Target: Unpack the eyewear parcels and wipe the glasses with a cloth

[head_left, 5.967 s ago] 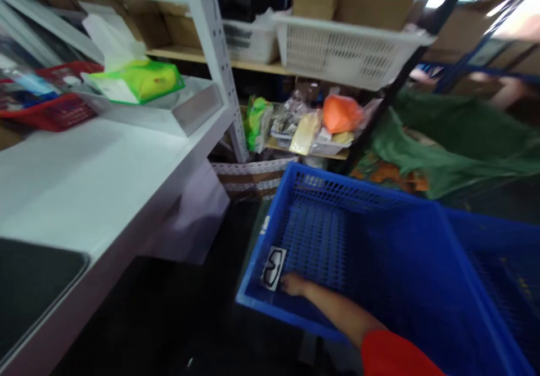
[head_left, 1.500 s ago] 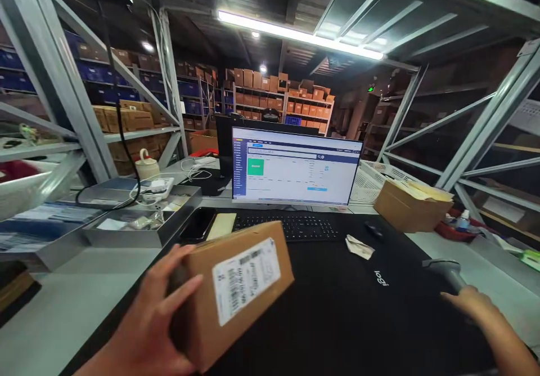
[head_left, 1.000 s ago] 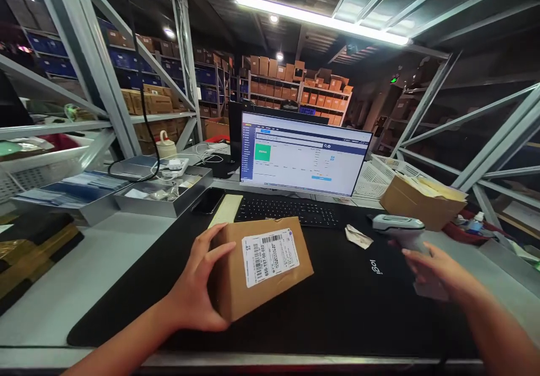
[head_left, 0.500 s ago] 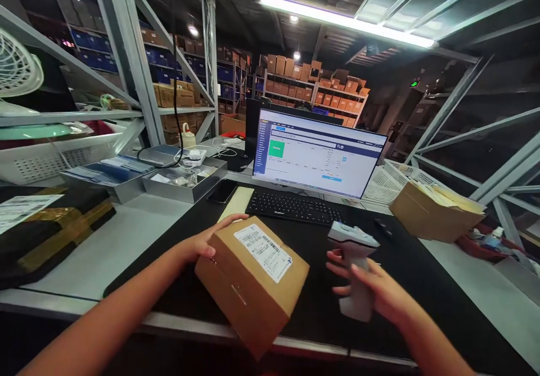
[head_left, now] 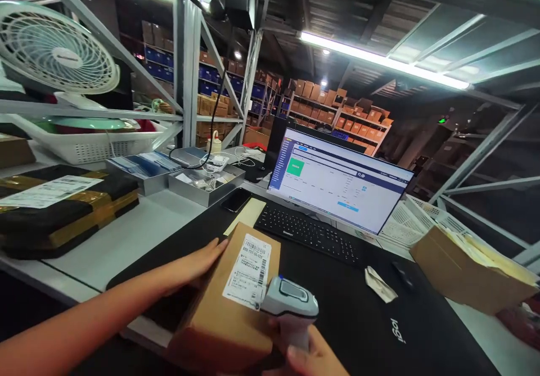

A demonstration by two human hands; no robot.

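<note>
A brown cardboard box (head_left: 225,319) is tilted over the desk's front edge, its white printed label (head_left: 248,272) facing up. My left hand (head_left: 202,264) grips the box along its left side; some of the fingers are hidden behind it. In my right hand (head_left: 314,354) is a grey and white barcode scanner (head_left: 292,297), held by its handle. The scanner's head overlaps the lower right corner of the label in view; whether it touches the box I cannot tell.
Beyond the box are a black keyboard (head_left: 306,234) and a lit monitor (head_left: 337,179). A phone (head_left: 236,200) lies left of the keyboard, and a crumpled paper (head_left: 379,284) and mouse (head_left: 403,274) lie right. A taped black parcel (head_left: 97,213) sits at left, an open carton (head_left: 464,269) at right.
The scanner has moved left and down, from beside the box to over its label. The box has turned and come lower and nearer. My view has swung left.
</note>
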